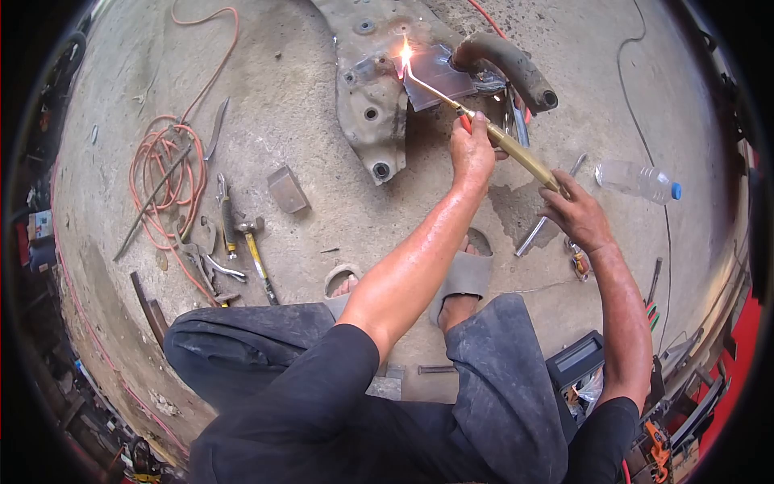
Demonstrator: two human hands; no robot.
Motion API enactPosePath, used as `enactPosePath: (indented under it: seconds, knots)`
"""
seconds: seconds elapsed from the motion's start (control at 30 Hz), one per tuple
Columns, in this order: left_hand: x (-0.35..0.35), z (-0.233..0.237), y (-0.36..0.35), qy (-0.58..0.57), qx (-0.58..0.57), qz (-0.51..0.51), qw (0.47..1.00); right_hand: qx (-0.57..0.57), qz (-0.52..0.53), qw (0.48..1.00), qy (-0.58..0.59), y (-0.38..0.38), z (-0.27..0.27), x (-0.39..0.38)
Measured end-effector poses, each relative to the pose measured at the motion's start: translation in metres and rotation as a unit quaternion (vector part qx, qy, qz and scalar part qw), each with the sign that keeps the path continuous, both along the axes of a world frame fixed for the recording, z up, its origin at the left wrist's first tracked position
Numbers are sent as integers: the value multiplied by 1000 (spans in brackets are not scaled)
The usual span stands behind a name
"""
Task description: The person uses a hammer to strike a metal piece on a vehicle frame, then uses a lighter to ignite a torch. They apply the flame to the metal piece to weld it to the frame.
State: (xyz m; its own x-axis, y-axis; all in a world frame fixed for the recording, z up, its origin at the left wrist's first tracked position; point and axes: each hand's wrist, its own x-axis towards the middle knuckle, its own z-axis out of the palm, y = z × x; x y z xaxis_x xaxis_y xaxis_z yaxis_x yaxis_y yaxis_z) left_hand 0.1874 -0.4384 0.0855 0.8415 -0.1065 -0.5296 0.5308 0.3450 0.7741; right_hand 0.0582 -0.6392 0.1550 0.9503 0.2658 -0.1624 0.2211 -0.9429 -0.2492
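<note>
A brass gas torch (522,157) slants across the floor in front of me, its thin bent neck pointing up and left. A bright flame (406,55) burns at the tip, against a steel patch plate (439,74) on a grey metal bracket (372,105) with several holes. My left hand (474,155) is closed around the front of the torch, near the neck; something small and red shows by its fingers. Farther back, my right hand (576,211) grips the rear end of the torch handle. A curved metal tube (512,68) sticks out from the bracket's right side.
A coiled orange hose (169,173), a hammer (256,258), locking pliers (197,262) and a metal block (288,190) lie on the concrete to the left. On the right are a plastic bottle (637,179), a metal rod (532,236) and a black toolbox (576,363).
</note>
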Motion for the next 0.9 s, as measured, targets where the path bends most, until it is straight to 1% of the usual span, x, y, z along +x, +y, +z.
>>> enactPosePath:
  seconds: [0.27,0.3,0.33,0.4,0.5,0.53,0.57,0.63,0.7,0.77,0.8,0.9]
  knots:
    - [1,3,0,1,-3,4,1000,9,-9,1000,10,0,-1,0]
    - [2,7,0,1,-4,5,1000,8,-10,1000,-12,0,-2,0]
    - [2,10,-1,-29,-13,14,999,7,-11,999,-32,0,-4,-1]
    - [2,32,-3,-86,-31,30,995,13,-18,996,-83,-1,-7,-7]
    - [-4,72,-1,-235,9,32,972,32,-31,984,-173,5,0,-16]
    - [-11,107,10,-195,-24,6,981,37,-35,979,-197,12,6,-23]
    - [-18,118,17,-216,6,-3,976,42,-39,974,-221,20,13,-32]
    - [-31,136,30,-262,65,-18,963,51,-58,973,-218,40,25,-56]
    - [-48,146,46,-251,74,-42,964,66,-74,971,-219,63,36,-80]
    - [-65,158,64,-251,98,-64,961,65,-96,975,-188,84,50,-106]
    - [-73,157,69,-235,99,-58,965,75,-107,976,-175,95,57,-116]
    - [-94,162,90,-218,159,-53,961,67,-87,985,-132,117,92,-139]
